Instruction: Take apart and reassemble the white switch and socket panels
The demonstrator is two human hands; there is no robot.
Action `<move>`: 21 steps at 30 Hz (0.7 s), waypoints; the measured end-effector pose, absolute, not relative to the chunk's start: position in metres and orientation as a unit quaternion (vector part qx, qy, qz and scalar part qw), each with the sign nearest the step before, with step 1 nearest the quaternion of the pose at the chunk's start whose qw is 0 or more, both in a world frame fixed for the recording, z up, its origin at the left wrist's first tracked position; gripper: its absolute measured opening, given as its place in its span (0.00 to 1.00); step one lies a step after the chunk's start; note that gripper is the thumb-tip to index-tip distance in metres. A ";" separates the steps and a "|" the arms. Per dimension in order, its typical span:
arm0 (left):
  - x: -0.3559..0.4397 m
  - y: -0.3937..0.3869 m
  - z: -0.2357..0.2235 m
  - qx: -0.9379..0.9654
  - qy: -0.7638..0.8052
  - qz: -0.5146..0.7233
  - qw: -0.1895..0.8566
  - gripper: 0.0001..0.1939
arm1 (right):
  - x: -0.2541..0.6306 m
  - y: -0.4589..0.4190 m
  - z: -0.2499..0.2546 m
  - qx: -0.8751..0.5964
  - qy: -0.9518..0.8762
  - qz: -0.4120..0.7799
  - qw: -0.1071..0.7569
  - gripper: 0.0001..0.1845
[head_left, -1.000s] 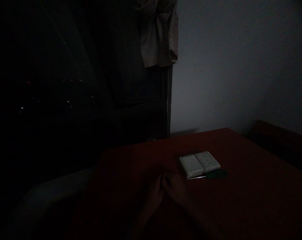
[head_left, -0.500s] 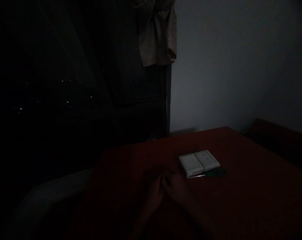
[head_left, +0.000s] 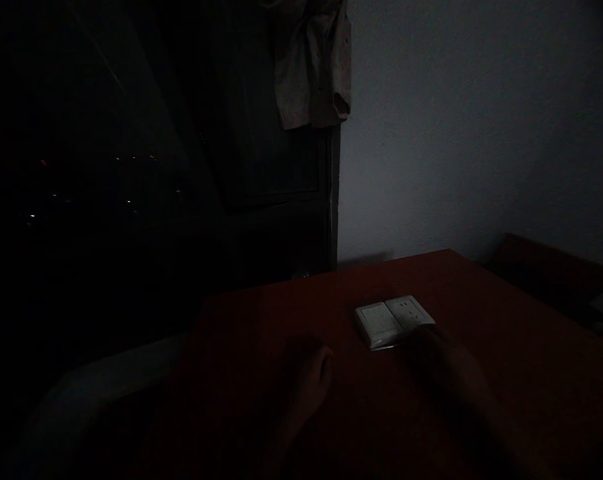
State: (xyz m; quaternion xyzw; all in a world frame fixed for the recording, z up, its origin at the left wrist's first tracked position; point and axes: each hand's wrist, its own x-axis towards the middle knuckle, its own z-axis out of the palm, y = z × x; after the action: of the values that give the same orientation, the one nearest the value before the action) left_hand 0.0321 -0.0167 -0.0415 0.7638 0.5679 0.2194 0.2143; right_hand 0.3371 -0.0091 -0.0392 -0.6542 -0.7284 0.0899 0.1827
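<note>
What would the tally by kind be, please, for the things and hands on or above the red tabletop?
White plates (plain plate, socket plate): 2
Tools (metal shaft, partly hidden): 1
Hands (left hand, right hand): 2
Total: 5

On your left, small lights [head_left: 128,201] show in a dark window [head_left: 146,87], with a rumpled cloth [head_left: 314,77] hanging near its right edge; a pale wall [head_left: 456,133] rises behind your desk [head_left: 486,307], and brown furniture [head_left: 546,270], too dim to identify, stands to your right
</note>
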 end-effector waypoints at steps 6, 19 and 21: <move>0.034 -0.016 -0.042 0.768 0.563 0.220 0.211 0.12 | 0.368 -0.015 -0.053 -0.634 -0.750 0.058 0.181 0.20; 0.033 -0.017 -0.037 0.761 0.559 0.234 0.231 0.11 | 0.369 -0.014 -0.057 -0.552 -0.812 0.002 0.188 0.17; 0.033 -0.016 -0.041 0.751 0.559 0.244 0.254 0.11 | 0.375 -0.016 -0.065 -0.541 -0.813 0.014 0.217 0.17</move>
State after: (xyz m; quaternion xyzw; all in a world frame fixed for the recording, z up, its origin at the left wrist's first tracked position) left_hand 0.0334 -0.0163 -0.0406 0.7508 0.5588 0.2443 0.2537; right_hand 0.3755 -0.0162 -0.0652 -0.5407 -0.8125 0.0142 0.2173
